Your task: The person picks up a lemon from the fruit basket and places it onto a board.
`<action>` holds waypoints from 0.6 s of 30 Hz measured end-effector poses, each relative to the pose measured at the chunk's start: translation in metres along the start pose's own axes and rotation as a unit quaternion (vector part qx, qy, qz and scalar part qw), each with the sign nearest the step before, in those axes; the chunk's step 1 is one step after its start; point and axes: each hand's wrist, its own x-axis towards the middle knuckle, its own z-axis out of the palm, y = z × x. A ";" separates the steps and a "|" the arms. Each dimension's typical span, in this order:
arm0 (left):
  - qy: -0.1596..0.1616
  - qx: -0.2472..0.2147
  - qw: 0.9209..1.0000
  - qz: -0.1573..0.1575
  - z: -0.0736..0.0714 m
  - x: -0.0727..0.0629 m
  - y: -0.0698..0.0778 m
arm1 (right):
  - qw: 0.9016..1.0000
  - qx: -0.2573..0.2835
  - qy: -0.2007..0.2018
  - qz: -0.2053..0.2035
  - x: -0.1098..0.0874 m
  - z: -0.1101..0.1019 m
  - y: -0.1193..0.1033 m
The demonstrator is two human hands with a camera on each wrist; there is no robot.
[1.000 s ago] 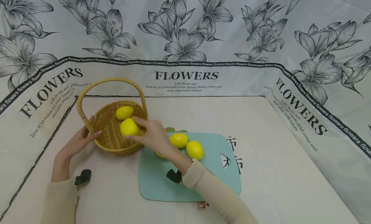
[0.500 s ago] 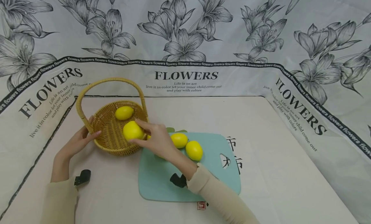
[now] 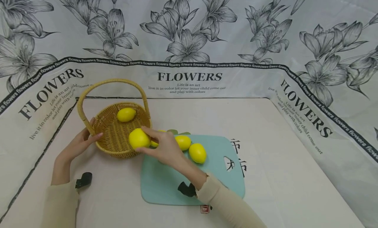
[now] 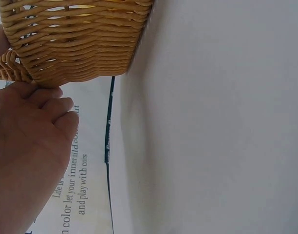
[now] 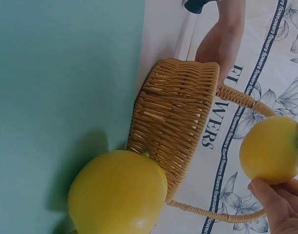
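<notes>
A yellow lemon point(image 3: 139, 139) is pinched between the thumb and fingers of my right hand point(image 3: 168, 148), over the right front rim of the wicker basket point(image 3: 110, 152). In the right wrist view this held lemon point(image 5: 270, 150) is raised above the rim. My left hand point(image 3: 78, 145) grips the basket's left side near the foot of the handle, thumb over the rim; its fingers show below the wickerwork in the left wrist view. Another lemon point(image 3: 126, 114) lies inside the basket towards the back. On the light-blue cutting board point(image 3: 165, 190) rest more lemons point(image 3: 197, 153), some partly hidden behind my right hand.
The basket's tall arched handle point(image 3: 113, 80) stands upright over it. Green leaf shapes point(image 3: 173, 132) show at the board's back edge. A flower-printed cloth point(image 3: 189, 34) rises behind and at both sides of the white table surface point(image 3: 280, 188).
My right hand has carried the lemon from over the basket's inside to the right and nearer to me, to the rim beside the board. The left hand and basket have stayed in place.
</notes>
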 end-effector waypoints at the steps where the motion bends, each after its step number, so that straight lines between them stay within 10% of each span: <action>1: 0.001 0.000 1.000 0.000 0.000 0.000 0.000 | 1.000 -0.003 0.000 -0.003 -0.001 0.000 0.000; 18: 0.005 0.000 1.000 0.002 0.000 0.001 -0.001 | 0.999 -0.002 -0.023 0.027 -0.024 -0.003 0.008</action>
